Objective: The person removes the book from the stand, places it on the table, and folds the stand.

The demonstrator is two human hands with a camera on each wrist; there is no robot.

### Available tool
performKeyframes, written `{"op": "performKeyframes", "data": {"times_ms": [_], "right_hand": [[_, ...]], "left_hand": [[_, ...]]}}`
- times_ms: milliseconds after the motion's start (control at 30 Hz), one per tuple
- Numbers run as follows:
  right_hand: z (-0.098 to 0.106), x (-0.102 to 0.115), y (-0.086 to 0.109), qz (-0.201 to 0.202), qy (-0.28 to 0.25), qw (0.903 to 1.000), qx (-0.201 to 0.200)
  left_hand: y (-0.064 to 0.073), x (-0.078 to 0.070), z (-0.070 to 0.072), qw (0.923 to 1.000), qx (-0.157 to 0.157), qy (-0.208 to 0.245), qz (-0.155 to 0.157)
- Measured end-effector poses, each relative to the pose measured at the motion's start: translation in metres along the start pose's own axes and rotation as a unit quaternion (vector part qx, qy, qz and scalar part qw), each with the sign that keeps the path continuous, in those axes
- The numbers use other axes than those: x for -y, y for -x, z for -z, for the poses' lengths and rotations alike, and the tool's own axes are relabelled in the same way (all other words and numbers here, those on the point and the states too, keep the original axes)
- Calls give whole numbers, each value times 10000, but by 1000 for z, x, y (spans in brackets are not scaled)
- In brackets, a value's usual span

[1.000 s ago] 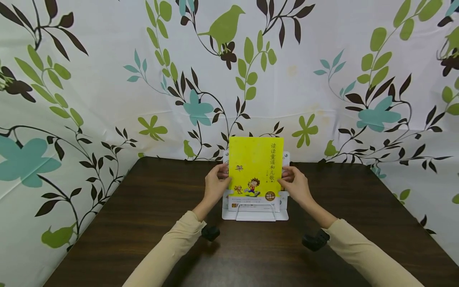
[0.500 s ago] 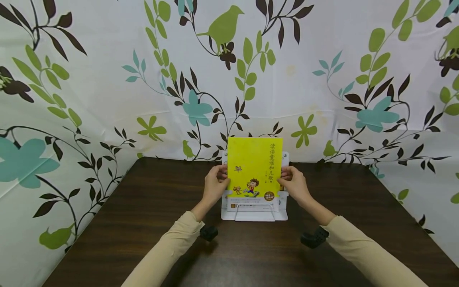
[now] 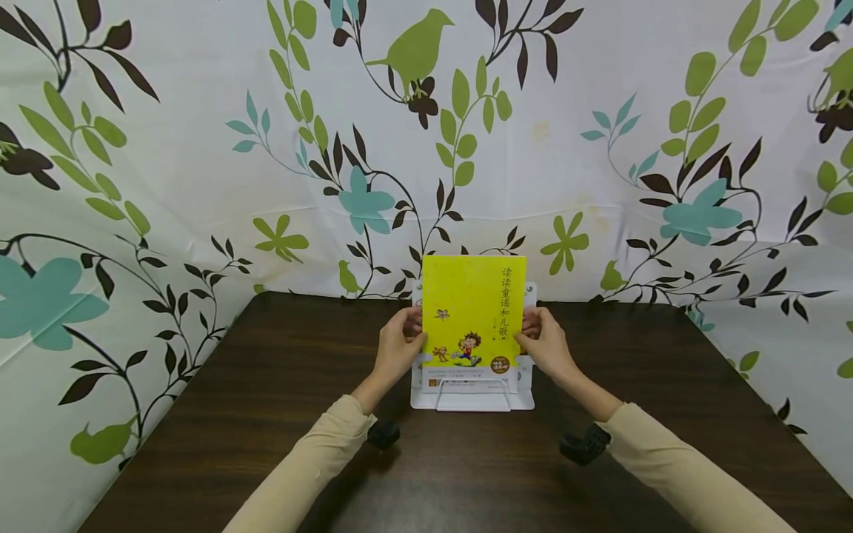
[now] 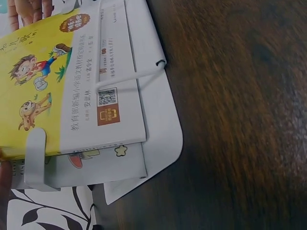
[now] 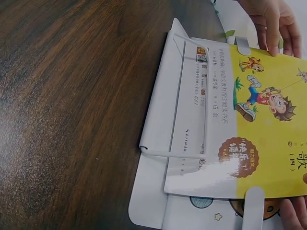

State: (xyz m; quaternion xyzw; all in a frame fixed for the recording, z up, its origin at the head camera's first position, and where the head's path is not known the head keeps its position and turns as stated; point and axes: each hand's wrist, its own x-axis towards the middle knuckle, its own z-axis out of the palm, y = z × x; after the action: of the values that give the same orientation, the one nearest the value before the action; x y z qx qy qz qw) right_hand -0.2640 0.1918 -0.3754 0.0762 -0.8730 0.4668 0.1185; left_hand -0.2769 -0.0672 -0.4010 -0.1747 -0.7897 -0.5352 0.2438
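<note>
A yellow book (image 3: 469,311) with a cartoon boy on its cover stands upright in a white book stand (image 3: 473,402). The stand's wire bar (image 5: 182,155) crosses the book's lower front, and its side clips (image 4: 36,155) reach round the side edges. My left hand (image 3: 398,344) pinches the book's left edge, thumb in front and fingers behind. On the opposite edge my right hand (image 3: 548,344) does the same, its thumb on the cover. In the left wrist view, the stand's printed back panel (image 4: 108,165) shows behind the book.
The stand rests on a dark wooden table (image 3: 300,414), towards its far edge. Behind the table hangs a white cloth (image 3: 200,185) printed with leaves, birds and flowers. A black wrist camera (image 3: 585,446) sits below the right wrist, and another (image 3: 383,434) below the left.
Both hands keep hold of the book's edges with hardly any movement. The whole head view has shifted very slightly.
</note>
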Motion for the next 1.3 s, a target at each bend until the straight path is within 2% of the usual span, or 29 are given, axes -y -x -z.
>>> {"op": "performKeyframes", "data": {"times_ms": [100,300,500,733,1067,1300], "right_hand": [[-2,-2,0,240,1,9997,-99],[-8,-11,0,1162,43,9926,-353],[-11,-19,3,1501,82,9881,-314],[-13,-22,4,1942,265,9800,-349],[-15,-23,3,2067,201,9773,-414],[-14,-22,2,2050,140,9776,-465]], "left_hand": [[1,1,0,10000,36,30,-49],[4,2,1,9998,5,-60,-202],[8,3,0,9994,16,-137,-304],[10,6,-3,9977,-101,-217,-628],[10,7,-2,9970,-150,-414,-628],[9,6,-1,9978,-197,-242,-592]]}}
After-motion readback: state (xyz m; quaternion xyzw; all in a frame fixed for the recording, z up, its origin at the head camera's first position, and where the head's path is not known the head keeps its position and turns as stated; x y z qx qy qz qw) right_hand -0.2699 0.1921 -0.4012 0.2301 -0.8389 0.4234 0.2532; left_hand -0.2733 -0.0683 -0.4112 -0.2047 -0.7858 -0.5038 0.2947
